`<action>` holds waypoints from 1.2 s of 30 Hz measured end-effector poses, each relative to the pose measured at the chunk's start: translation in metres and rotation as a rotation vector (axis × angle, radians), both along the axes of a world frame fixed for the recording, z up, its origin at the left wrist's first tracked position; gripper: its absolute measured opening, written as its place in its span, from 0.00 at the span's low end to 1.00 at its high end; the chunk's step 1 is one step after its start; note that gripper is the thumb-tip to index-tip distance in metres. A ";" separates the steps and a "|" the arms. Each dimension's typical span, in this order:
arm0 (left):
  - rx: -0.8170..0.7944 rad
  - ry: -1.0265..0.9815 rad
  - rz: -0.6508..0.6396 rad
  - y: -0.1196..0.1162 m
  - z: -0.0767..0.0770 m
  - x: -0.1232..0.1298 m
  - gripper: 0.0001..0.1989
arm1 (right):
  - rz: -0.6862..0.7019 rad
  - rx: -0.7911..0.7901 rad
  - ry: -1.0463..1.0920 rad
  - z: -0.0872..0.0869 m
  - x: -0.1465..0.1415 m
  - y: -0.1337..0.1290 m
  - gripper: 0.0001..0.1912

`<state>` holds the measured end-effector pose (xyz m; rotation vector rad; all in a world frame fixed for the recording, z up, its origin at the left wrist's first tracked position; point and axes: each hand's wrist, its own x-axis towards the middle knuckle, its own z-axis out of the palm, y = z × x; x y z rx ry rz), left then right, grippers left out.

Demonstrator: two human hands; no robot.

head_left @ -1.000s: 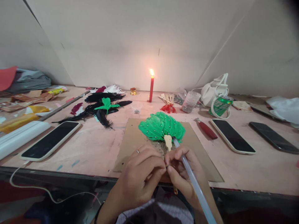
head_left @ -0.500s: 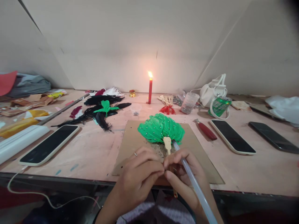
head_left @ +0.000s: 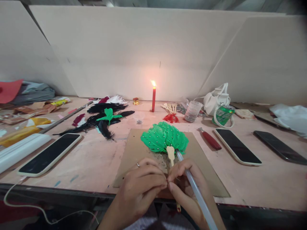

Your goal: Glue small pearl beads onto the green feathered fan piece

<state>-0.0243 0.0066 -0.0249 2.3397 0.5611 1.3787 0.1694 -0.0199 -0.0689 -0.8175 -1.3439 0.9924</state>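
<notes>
A green feather fan (head_left: 165, 137) dotted with small silvery beads lies on a cardboard sheet (head_left: 134, 140). Its pale wooden handle (head_left: 170, 155) points toward me and runs beneath my hands. My left hand (head_left: 141, 185), a ring on one finger, is closed with its fingertips pinched; whatever they hold is too small or hidden to make out. My right hand (head_left: 192, 188) meets it fingertip to fingertip above the handle. A translucent glue stick (head_left: 198, 195) is held in my right hand, its upper end close to the base of the feathers.
A lit red candle (head_left: 153, 99) stands at the back. Black feathers (head_left: 107, 118) lie left; a plastic cup (head_left: 193, 111), a green can (head_left: 223, 115) and a red-handled knife (head_left: 210, 140) are right. Phones (head_left: 50, 155) flank the cardboard on both sides, one with a cable.
The view has tilted up slightly, so everything sits lower and the wall's top edge shows. Both hands keep nearly the same pose, fingertips together over the fan's handle.
</notes>
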 end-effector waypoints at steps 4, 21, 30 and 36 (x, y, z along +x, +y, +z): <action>0.008 0.053 0.059 0.001 -0.003 0.001 0.08 | -0.035 0.021 0.015 -0.004 -0.006 0.001 0.11; -0.201 0.035 0.059 -0.006 -0.006 0.000 0.08 | -0.008 0.055 -0.003 -0.004 0.000 0.002 0.11; -0.317 -0.031 0.251 -0.004 -0.006 -0.004 0.11 | -0.077 0.191 0.021 0.005 -0.008 0.002 0.15; -0.263 -0.078 0.356 -0.002 -0.002 -0.006 0.10 | -0.262 0.274 -0.199 0.028 0.031 -0.006 0.16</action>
